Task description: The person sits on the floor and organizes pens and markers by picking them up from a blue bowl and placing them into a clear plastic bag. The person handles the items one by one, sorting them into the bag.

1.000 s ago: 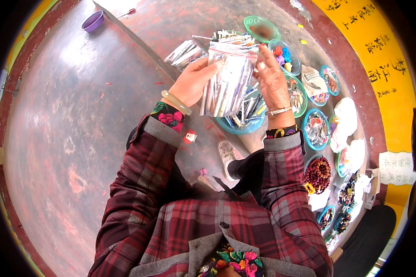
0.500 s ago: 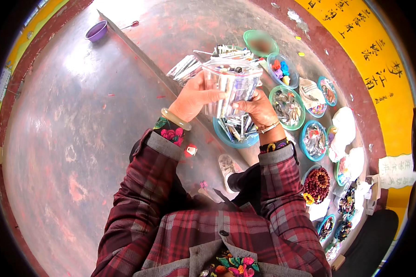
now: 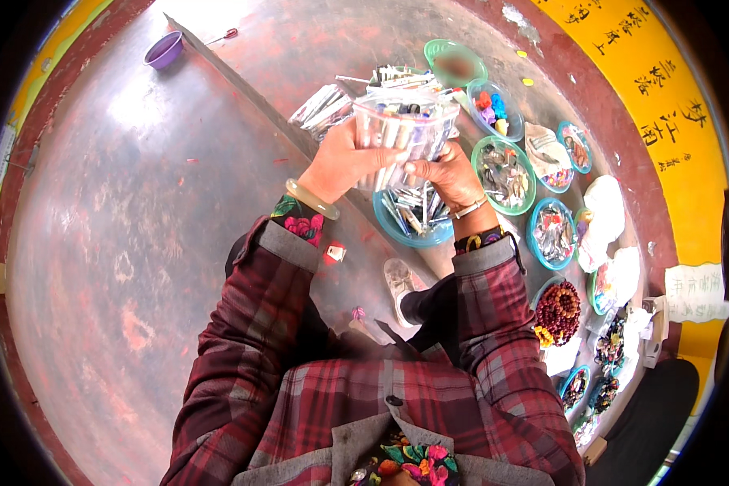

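Between my two hands is a clear plastic zip bag (image 3: 405, 130) filled with pens, its mouth upward with a reddish seal line. My left hand (image 3: 342, 162) grips its left side, thumb across the front. On the right side, my right hand (image 3: 452, 178) holds it low, its thumb pressed on the front. Just below the bag, a blue basin (image 3: 413, 236) holds loose pens. Beyond it lie a bundle of pens (image 3: 322, 112) on the left and a heap of pens (image 3: 401, 79), partly hidden by the bag.
To the right stand several basins of small items, among them a green basin (image 3: 504, 175), a blue basin (image 3: 551, 233) and dark red beads (image 3: 557, 313). White bags (image 3: 603, 217) lie beside them. A purple basin (image 3: 164, 52) sits far left, near a raised floor strip (image 3: 235, 85).
The bag's mouth has sagged and opened slightly toward me, and my hands have shifted a little. Both hands keep hold of it.
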{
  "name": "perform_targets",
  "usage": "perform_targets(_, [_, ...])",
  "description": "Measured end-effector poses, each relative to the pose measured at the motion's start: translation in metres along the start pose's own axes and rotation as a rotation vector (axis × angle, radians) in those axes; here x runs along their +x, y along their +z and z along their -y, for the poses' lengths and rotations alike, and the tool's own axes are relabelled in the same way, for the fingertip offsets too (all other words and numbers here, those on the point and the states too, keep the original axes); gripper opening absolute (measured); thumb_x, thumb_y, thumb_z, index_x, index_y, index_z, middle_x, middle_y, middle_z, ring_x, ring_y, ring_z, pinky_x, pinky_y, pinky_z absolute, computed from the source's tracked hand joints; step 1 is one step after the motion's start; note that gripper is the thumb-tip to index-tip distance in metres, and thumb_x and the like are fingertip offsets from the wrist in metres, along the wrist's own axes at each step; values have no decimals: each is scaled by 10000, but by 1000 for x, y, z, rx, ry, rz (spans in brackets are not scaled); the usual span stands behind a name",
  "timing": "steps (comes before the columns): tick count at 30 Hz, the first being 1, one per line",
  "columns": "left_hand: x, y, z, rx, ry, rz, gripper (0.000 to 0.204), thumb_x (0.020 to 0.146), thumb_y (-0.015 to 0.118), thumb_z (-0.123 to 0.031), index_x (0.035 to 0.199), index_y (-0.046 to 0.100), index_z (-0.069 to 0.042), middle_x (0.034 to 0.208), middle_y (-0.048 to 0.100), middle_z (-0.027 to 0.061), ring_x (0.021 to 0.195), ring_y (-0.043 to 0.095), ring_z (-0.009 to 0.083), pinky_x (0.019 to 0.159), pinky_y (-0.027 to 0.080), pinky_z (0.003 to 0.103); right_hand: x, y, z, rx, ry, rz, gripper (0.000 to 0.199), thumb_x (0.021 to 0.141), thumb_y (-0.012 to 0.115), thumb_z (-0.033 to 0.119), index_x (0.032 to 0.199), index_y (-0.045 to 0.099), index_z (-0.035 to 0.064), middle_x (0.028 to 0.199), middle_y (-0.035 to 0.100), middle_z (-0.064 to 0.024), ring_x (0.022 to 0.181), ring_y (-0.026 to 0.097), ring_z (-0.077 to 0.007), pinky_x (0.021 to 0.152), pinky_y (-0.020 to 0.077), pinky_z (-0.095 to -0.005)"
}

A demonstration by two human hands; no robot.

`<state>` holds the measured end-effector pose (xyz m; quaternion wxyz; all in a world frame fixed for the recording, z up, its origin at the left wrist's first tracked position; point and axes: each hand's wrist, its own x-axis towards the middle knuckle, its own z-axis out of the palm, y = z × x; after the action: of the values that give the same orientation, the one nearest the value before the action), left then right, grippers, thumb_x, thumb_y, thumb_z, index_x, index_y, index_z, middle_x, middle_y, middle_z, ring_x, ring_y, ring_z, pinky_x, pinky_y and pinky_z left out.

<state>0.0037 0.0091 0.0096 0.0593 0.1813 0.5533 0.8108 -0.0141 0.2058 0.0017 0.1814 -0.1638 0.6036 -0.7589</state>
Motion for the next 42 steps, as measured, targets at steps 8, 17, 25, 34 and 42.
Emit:
perform_targets(8, [-1, -3, -5, -83, 37, -88, 271, 843, 600, -4, 1113, 577, 6, 1015, 638, 61, 909, 613, 139, 803, 499, 289, 4, -28, 2, -126, 5, 129, 386, 830, 669, 235, 1151, 607, 28, 1021, 643, -32, 916, 591, -123, 799, 478, -261])
perform_targets(17, [-2, -6, -14, -190, 83, -113, 237, 850, 580, 15, 1087, 585, 7, 1018, 640, 64, 928, 612, 145, 822, 493, 299, 16, -97, -117, -890, 776, 144, 253, 747, 673, 252, 725, 655, 1, 627, 643, -77, 534, 626, -158, 456, 475, -287])
perform_targets(25, [-1, -9, -11, -170, 58, -109, 267, 839, 603, 6, 1105, 576, 8, 1007, 641, 71, 902, 622, 142, 801, 506, 287, -4, -50, -182, -1515, 905, 136, 349, 758, 632, 242, 1045, 664, 47, 1128, 607, -187, 1062, 589, -318, 884, 472, -372])
perform_targets(34, [2, -8, -13, -176, 82, -123, 270, 845, 601, 5, 1113, 571, 15, 1027, 639, 79, 921, 625, 157, 824, 507, 297, 12, -81, -154, -1137, 1088, 44, 225, 689, 736, 58, 846, 625, -58, 761, 656, -140, 626, 658, -248, 491, 522, -334])
perform_targets(42, [2, -11, -10, -156, 72, -167, 290, 827, 618, -10, 1113, 572, 3, 1007, 639, 65, 900, 620, 138, 795, 506, 293, 5, -109, -79, -416, 909, 205, 212, 709, 671, -14, 906, 600, -44, 838, 648, -120, 738, 667, -219, 645, 567, -289])
